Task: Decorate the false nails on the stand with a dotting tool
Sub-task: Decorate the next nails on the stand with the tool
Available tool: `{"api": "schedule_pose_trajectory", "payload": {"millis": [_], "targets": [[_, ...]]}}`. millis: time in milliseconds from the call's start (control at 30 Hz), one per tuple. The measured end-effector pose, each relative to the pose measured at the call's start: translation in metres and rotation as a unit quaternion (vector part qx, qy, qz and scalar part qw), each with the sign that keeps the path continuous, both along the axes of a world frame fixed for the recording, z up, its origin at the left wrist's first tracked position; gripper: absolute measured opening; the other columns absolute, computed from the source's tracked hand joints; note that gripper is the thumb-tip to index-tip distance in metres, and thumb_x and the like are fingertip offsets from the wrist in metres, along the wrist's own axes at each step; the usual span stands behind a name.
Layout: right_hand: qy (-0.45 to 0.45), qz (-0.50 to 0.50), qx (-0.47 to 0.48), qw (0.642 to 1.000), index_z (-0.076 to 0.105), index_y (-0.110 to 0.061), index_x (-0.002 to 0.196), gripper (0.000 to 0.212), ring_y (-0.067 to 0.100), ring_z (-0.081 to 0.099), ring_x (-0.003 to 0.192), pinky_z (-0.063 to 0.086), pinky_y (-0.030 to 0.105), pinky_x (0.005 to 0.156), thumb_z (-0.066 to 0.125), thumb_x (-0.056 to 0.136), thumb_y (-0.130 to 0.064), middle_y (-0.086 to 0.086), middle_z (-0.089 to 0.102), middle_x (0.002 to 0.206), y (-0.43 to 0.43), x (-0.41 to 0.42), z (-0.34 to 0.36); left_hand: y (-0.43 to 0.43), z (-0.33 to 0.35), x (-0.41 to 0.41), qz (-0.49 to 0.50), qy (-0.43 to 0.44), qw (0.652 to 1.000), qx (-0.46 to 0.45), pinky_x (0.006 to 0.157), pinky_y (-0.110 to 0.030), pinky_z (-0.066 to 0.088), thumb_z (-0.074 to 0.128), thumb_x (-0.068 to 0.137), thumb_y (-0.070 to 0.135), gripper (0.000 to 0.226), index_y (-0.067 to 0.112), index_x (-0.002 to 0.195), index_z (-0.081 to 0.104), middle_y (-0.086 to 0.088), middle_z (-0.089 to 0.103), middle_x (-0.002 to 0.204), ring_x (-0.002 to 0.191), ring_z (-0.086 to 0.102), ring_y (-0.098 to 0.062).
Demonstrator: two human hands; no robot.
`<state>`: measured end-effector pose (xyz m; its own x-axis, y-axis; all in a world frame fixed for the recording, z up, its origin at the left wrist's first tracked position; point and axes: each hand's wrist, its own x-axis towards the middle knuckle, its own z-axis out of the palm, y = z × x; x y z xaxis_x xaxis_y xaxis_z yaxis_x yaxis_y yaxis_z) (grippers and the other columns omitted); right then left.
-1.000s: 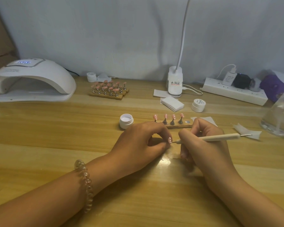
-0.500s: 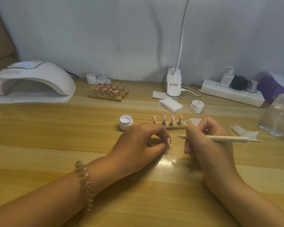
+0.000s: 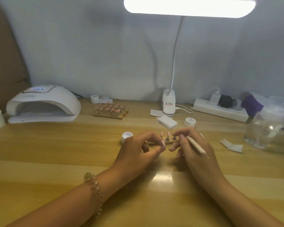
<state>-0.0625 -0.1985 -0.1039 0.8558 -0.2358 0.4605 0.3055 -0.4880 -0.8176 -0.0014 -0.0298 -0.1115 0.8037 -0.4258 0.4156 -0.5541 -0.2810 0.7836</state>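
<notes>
A changeover between nails is judged to be in hand, not dotting. The dotting tool point(image 3: 197, 146) is clasped slantwise in the curled fingers of the right grip point(image 3: 192, 154), its tip turned away from the work. A small pink piece, seemingly one false nail point(image 3: 163, 142), is pinched in the left grip point(image 3: 138, 151) just beside the stand point(image 3: 170, 142), set mid-bench between near and far edges. Next, that nail must be seated and the tool turned. The mounted nails point(image 3: 168, 133) are seen pink on dark pegs; dots cannot be made out.

1. A curing lamp point(image 3: 43, 104) is sitting far left on the table point(image 3: 56, 153), display glowing.
2. A desk lamp point(image 3: 169, 104) is shining overhead.
3. A power strip point(image 3: 220, 110) is lying far right, chargers plugged in.
</notes>
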Motion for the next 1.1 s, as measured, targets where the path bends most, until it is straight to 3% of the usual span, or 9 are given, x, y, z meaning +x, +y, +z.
{"api": "schedule_pose_trajectory", "payload": {"millis": [100,167,233,433,567,700,900,1033,1100], "targets": [[0.003,0.012,-0.068,0.998,0.060,-0.017,0.103,0.019,0.011,0.067,0.071,0.053,0.027,0.066,0.061,0.091,-0.002,-0.007,0.071,0.081,0.003,-0.003,0.000,0.001,0.001,-0.001,-0.008,0.000,1.000,-0.015,0.054,-0.008,0.034,0.077,0.084,0.019,0.014,0.030,0.083,0.069,0.018,0.070,0.087,0.052,0.049,0.004],[0.003,0.028,-0.076,0.997,0.056,-0.013,0.106,0.026,0.015,0.068,0.073,0.057,0.040,0.068,0.067,0.087,-0.001,-0.007,0.069,0.087,0.004,-0.004,0.000,0.000,0.001,-0.002,-0.011,-0.005,1.000,-0.023,0.052,-0.008,0.034,0.078,0.084,0.018,0.011,0.027,0.086,0.072,0.017,0.072,0.085,0.050,0.049,0.008],[-0.001,0.041,-0.082,0.996,0.054,-0.011,0.108,0.031,0.017,0.068,0.073,0.057,0.043,0.068,0.071,0.085,-0.001,-0.007,0.067,0.087,0.005,-0.005,0.002,0.001,0.002,-0.003,-0.015,-0.010,0.999,-0.031,0.052,-0.008,0.034,0.078,0.084,0.019,0.013,0.031,0.086,0.073,0.014,0.074,0.085,0.049,0.048,0.009],[-0.040,0.007,-0.110,0.993,0.050,-0.013,0.106,0.037,0.011,0.066,0.075,0.057,0.036,0.067,0.078,0.082,-0.008,-0.013,0.064,0.083,0.009,-0.006,0.003,0.002,0.004,-0.004,-0.031,-0.017,0.999,-0.039,0.051,-0.008,0.035,0.076,0.086,0.015,0.021,0.036,0.090,0.075,0.014,0.076,0.087,0.053,0.052,0.013],[-0.067,0.001,-0.143,0.987,0.045,-0.018,0.106,0.041,0.012,0.064,0.081,0.056,0.039,0.071,0.077,0.083,-0.008,-0.013,0.062,0.089,0.011,-0.008,0.001,0.000,0.003,-0.006,-0.024,-0.008,0.999,-0.041,0.051,-0.008,0.035,0.076,0.085,0.014,0.017,0.031,0.086,0.072,0.014,0.076,0.084,0.052,0.051,0.016],[-0.081,-0.008,-0.163,0.983,0.041,-0.025,0.103,0.045,0.006,0.062,0.084,0.055,0.034,0.073,0.076,0.082,-0.007,-0.016,0.059,0.088,0.009,-0.008,-0.002,-0.002,0.005,-0.007,-0.005,0.003,0.999,-0.042,0.050,-0.006,0.035,0.077,0.084,0.016,0.014,0.025,0.088,0.068,0.016,0.074,0.082,0.051,0.052,0.015],[-0.059,-0.053,-0.146,0.986,0.036,-0.031,0.099,0.053,0.000,0.059,0.085,0.050,0.019,0.067,0.076,0.079,-0.003,-0.014,0.057,0.089,-0.001,-0.001,-0.002,-0.001,0.003,-0.007,0.105,-0.067,0.991,0.043,0.052,-0.018,0.035,0.076,0.081,0.038,0.025,0.035,0.096,0.057,0.024,0.067,0.082,0.052,0.048,-0.004],[0.002,-0.093,-0.090,0.992,0.037,-0.014,0.103,0.044,0.011,0.059,0.081,0.052,0.042,0.075,0.074,0.081,-0.001,-0.003,0.060,0.085,-0.024,0.011,0.004,0.017,0.009,0.005,0.183,-0.161,0.968,0.063,0.055,-0.007,0.031,0.075,0.078,0.040,0.035,0.033,0.102,0.051,0.019,0.055,0.087,0.072,0.049,0.009],[0.022,-0.098,-0.102,0.990,0.036,-0.011,0.103,0.043,0.021,0.059,0.083,0.051,0.048,0.079,0.072,0.082,-0.001,-0.001,0.060,0.086,-0.030,0.017,0.008,0.030,0.011,0.017,0.220,-0.159,0.960,0.068,0.064,-0.009,0.031,0.078,0.073,0.041,0.043,0.028,0.105,0.052,0.016,0.053,0.094,0.077,0.047,0.003]]}}
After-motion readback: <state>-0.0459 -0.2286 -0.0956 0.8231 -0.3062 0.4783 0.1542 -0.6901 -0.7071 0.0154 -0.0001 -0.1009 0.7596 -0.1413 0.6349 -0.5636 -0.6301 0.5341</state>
